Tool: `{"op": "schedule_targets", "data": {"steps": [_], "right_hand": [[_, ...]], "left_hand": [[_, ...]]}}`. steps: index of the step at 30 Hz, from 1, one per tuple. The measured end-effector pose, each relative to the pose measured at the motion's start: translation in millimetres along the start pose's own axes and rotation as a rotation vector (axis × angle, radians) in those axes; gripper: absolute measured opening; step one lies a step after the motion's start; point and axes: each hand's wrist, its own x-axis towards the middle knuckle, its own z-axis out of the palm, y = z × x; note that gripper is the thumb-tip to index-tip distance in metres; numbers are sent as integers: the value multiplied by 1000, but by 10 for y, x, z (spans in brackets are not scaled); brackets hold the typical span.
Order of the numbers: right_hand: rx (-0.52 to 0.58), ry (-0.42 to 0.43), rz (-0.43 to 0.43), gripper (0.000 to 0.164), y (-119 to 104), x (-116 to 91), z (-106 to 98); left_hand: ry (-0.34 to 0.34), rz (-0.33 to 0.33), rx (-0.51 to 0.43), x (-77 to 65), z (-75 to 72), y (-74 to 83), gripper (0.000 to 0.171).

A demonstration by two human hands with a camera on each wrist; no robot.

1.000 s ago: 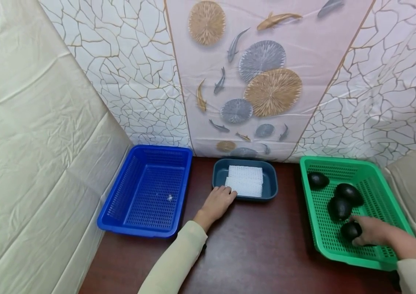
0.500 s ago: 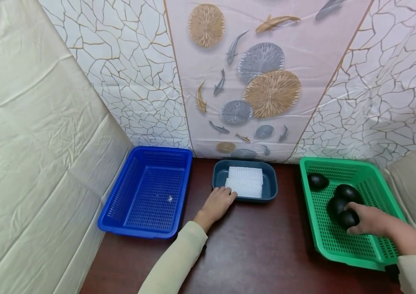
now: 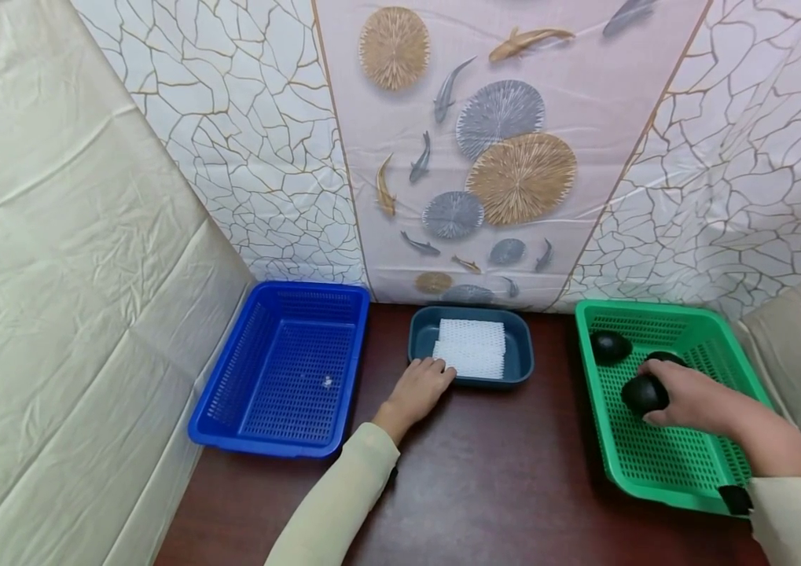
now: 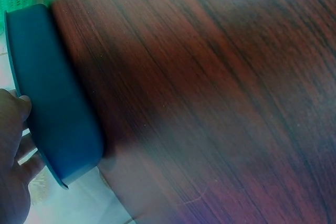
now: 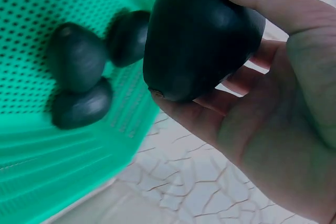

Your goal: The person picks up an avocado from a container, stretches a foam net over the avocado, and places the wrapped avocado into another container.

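My right hand (image 3: 700, 397) grips a dark avocado (image 5: 197, 40) over the green basket (image 3: 597, 424), thumb on one side and fingers on the other. Below it in the right wrist view, a second avocado (image 5: 76, 59) leans against a third avocado (image 5: 84, 106), with another dark avocado (image 5: 128, 38) beside them. From the head view the hand partly hides this group. At the middle, my left hand (image 3: 420, 393) holds the near rim of the small dark teal tray (image 4: 50, 87), thumb against its outer wall. White foam nets (image 3: 471, 350) lie flat in the tray.
A blue basket (image 3: 354, 369) stands at the left, with a small white scrap (image 3: 327, 382) on its floor. All three containers rest on the dark brown table (image 3: 485, 472). Patterned cloth (image 3: 513, 259) hangs right behind them.
The right hand has lifted the avocado from the near part of the green basket and carried it up and to the left. The left hand stays at the tray's rim.
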Motion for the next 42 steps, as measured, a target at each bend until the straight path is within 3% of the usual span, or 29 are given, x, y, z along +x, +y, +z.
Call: {"op": "schedule_targets", "data": {"steps": [10, 18, 28, 42], "right_hand": [[-17, 74, -70, 69, -419, 124, -70], [2, 123, -93, 70, -676, 198, -23], [84, 172, -89, 68, -957, 299, 224], [136, 224, -61, 63, -1115, 371, 655]], "left_hand": [[-26, -7, 0, 14, -24, 2, 19], [21, -6, -8, 33, -18, 8, 18], [39, -12, -10, 1, 8, 24, 18], [66, 3, -24, -7, 8, 15, 17]]}}
